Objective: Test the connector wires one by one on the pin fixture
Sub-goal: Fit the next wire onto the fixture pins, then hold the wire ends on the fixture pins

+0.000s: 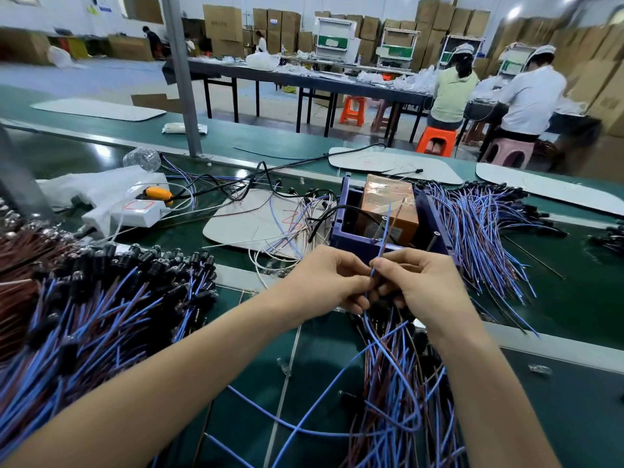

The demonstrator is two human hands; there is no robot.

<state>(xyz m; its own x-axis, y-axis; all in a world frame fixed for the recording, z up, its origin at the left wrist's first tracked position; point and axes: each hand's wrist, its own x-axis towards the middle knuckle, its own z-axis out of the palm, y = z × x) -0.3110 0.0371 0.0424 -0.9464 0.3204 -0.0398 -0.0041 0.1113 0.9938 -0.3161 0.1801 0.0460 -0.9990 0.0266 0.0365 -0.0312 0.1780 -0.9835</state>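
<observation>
Left hand (332, 282) and right hand (418, 282) both pinched one blue wire (381, 244), its tip up, just in front of the purple fixture (347, 238). Judgement: separate it from the pile (398, 383) below, steady the tip, then guide it straight onto a pin.

a factory floor: green conveyor belt (236, 140), stacked cardboard boxes (223, 28), capped workers (530, 92) at benches.

Left hand (326, 282) and right hand (420, 282) cover part of the blue wire (381, 248), and the wire pile (84, 315) is cropped at left.
</observation>
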